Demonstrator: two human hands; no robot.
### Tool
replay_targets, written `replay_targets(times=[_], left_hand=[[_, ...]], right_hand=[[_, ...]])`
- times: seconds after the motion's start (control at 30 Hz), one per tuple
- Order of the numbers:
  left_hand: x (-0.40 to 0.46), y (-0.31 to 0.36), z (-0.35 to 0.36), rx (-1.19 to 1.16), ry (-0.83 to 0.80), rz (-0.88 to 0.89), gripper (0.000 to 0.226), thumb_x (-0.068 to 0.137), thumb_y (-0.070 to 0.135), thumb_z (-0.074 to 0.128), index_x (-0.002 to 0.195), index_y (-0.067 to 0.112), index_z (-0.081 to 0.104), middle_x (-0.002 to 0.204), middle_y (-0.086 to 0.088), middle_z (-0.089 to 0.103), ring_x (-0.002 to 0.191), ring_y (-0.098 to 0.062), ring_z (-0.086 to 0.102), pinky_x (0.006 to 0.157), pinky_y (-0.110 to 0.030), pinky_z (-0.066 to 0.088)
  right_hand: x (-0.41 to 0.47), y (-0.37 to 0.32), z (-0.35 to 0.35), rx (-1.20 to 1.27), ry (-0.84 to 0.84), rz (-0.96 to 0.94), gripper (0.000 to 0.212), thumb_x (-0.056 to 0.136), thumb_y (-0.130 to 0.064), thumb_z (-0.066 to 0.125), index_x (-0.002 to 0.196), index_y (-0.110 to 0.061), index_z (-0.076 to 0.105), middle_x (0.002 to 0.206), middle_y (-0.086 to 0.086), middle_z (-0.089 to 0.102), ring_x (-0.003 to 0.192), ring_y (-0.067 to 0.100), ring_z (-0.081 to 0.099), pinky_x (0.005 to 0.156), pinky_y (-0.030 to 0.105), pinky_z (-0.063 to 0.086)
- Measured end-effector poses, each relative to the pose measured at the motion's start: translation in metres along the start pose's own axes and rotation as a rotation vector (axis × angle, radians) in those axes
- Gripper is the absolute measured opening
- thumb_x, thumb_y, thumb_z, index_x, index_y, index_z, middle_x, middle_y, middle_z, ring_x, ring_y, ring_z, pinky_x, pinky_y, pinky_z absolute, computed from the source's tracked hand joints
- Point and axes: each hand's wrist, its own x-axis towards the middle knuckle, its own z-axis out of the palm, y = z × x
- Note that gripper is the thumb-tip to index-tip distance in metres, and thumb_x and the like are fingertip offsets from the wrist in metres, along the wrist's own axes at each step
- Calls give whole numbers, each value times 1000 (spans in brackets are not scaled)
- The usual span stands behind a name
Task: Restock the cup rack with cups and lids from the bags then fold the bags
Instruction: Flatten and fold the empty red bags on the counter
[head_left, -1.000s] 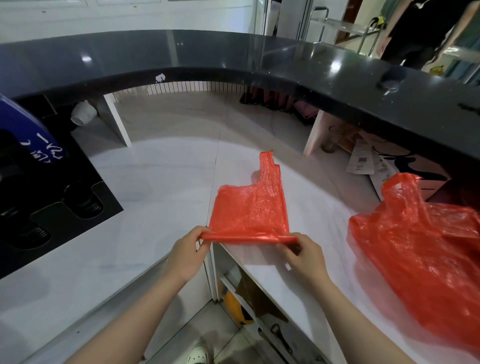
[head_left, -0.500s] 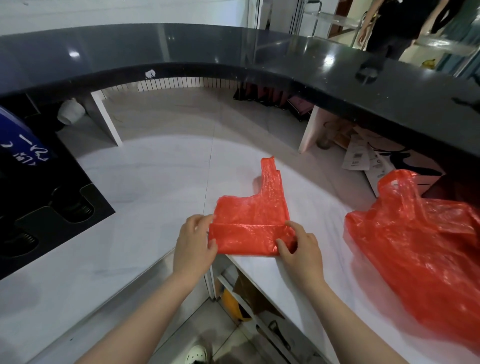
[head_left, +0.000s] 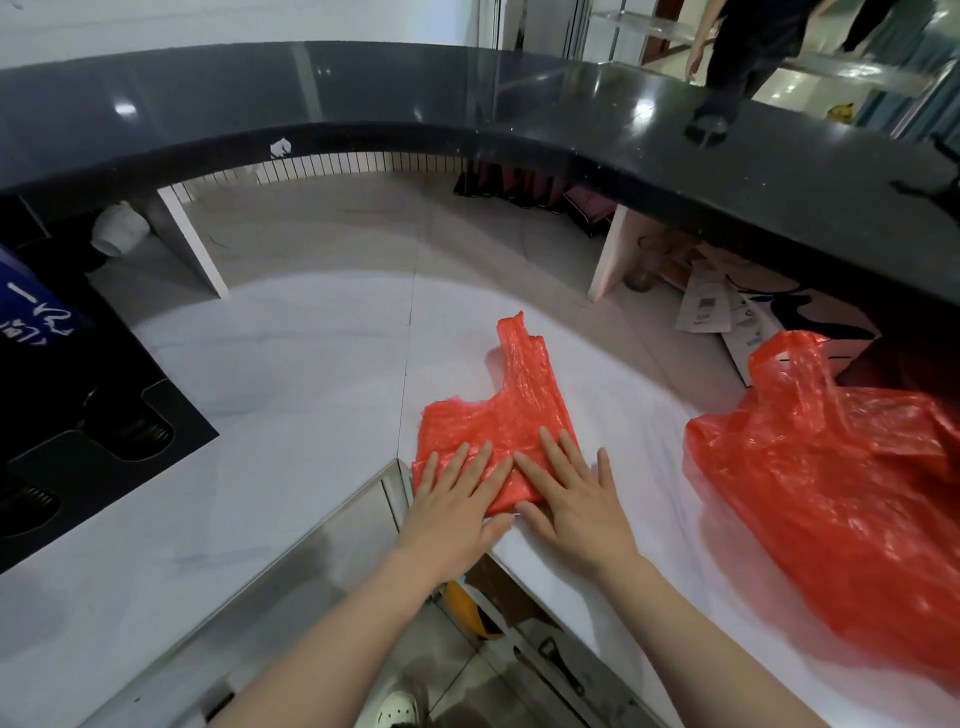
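A red plastic bag (head_left: 511, 410), partly folded, lies flat on the white counter (head_left: 291, 374) near its front corner, its handle pointing away from me. My left hand (head_left: 457, 499) and my right hand (head_left: 571, 493) rest side by side, palms down and fingers spread, pressing the bag's folded near edge. A second red bag (head_left: 831, 483) lies loose and crumpled on the counter to the right. The black cup rack (head_left: 104, 415) with round holes sits at the left edge.
A raised black bar top (head_left: 571, 130) curves over the back of the counter. Papers and a box (head_left: 727, 312) sit under it at right. A white cup (head_left: 119, 228) lies under it at left. A person stands behind the bar.
Both hands folded the bag's near edge over away from me, then let go and laid flat on the fold. The view also shifted slightly.
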Motion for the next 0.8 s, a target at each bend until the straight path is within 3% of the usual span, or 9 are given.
replay_targets(times=[0.1,0.27,0.43,0.5,0.53,0.63,0.73,0.8], left_hand=[[1,1,-2,-27,-12,-3,69,84,71,1,141,41,-24,159,8,-14,140,-15,-26,110,-42,-24],[-3,-13,-9,-28,-42,89,81,85,74,22,143,37,-22,155,6,-22,140,-14,-25,113,-38,-20],[-23,-48,-9,50,-64,197,92,85,66,44,141,33,-21,151,5,-26,141,-16,-24,108,-30,-27],[-27,-54,-8,-13,0,182,82,92,49,51,148,32,-8,156,5,-12,146,-15,-7,114,-28,-17],[-28,-55,-9,-97,64,142,75,93,41,54,151,30,7,159,5,3,147,-15,8,117,-26,-3],[-29,-53,-16,-418,251,-33,43,93,23,59,135,26,49,141,7,49,124,-8,47,100,-16,33],[-27,-51,-25,-593,277,-143,26,94,19,57,118,26,63,116,13,63,102,-1,55,83,-9,38],[-23,-50,-29,-669,293,-191,20,95,20,55,111,24,67,107,14,64,97,-2,56,80,-9,39]], right_hand=[[5,5,2,54,-94,55,64,90,-72,14,148,-49,0,156,-16,-15,145,10,-17,112,46,-19],[5,8,-2,118,-88,69,69,85,-74,32,147,-52,11,157,-18,-2,147,7,-6,113,44,-14],[1,12,-9,306,-33,77,69,81,-52,55,145,-40,34,156,-14,23,146,11,15,117,39,-4],[-2,11,-12,401,57,97,67,72,-32,55,139,-31,47,148,-12,39,138,9,29,118,38,6],[-4,10,-12,442,116,112,68,67,-23,55,135,-27,52,139,-12,45,130,7,35,118,37,16],[-9,10,-11,553,244,203,66,63,-5,58,125,-29,56,117,-23,47,112,2,37,102,25,35],[-12,10,-11,674,294,329,57,71,-9,64,118,-40,53,110,-24,52,106,3,50,91,21,40],[-12,9,-11,807,342,405,49,75,-21,72,115,-43,54,105,-23,61,98,0,59,82,22,49]])
